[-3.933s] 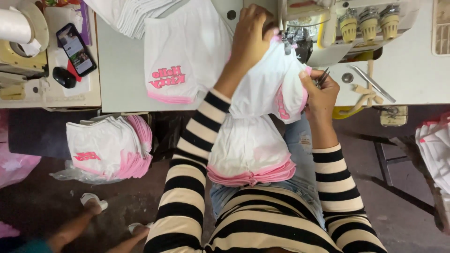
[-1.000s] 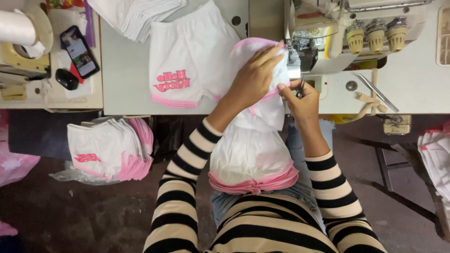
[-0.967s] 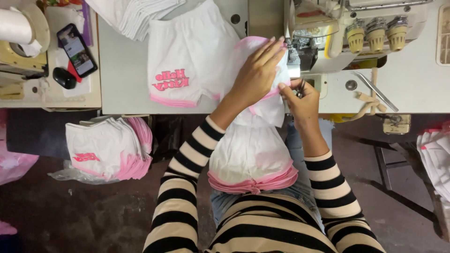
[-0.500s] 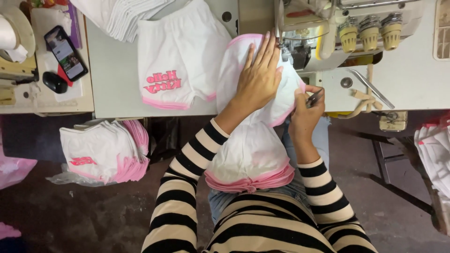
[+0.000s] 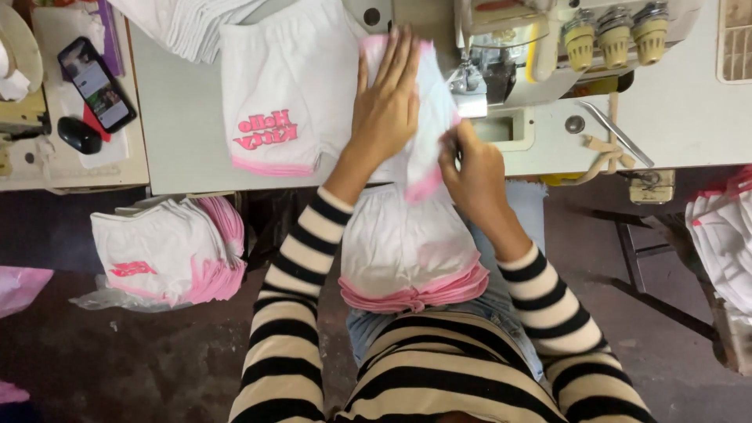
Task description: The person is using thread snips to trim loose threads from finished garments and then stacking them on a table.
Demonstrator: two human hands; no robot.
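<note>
The left hand [image 5: 389, 106] lies flat, fingers spread and open, pressing a white garment [image 5: 419, 125] with pink trim onto the surface [image 5: 184, 133], just beside the sewing machine [image 5: 501, 63]. The right hand [image 5: 474, 168] is pinched shut on the garment's near edge, close to the pink hem, right below the presser foot [image 5: 468, 82]. From where I stand I cannot tell whether the cloth is already under the foot or only touching it. A stack of the same pieces [image 5: 411, 258] rests on the lap, pink hems toward the body, and a finished piece with a pink print [image 5: 274, 102] lies flat to the left on the surface. A second bundle [image 5: 168, 251] sits lower down to the left, and a phone [image 5: 96, 94] lies on the side table. The risk, as I judge it, is in the fingers: the right hand works very near the needle, and a slip while feeding could bring a fingertip under it. The cloth looks bunched under the left palm, so a fold could get stitched in or the seam could wander off the hem. The lap stack hangs partly over the knees and could slide to the floor if the legs shift.
</note>
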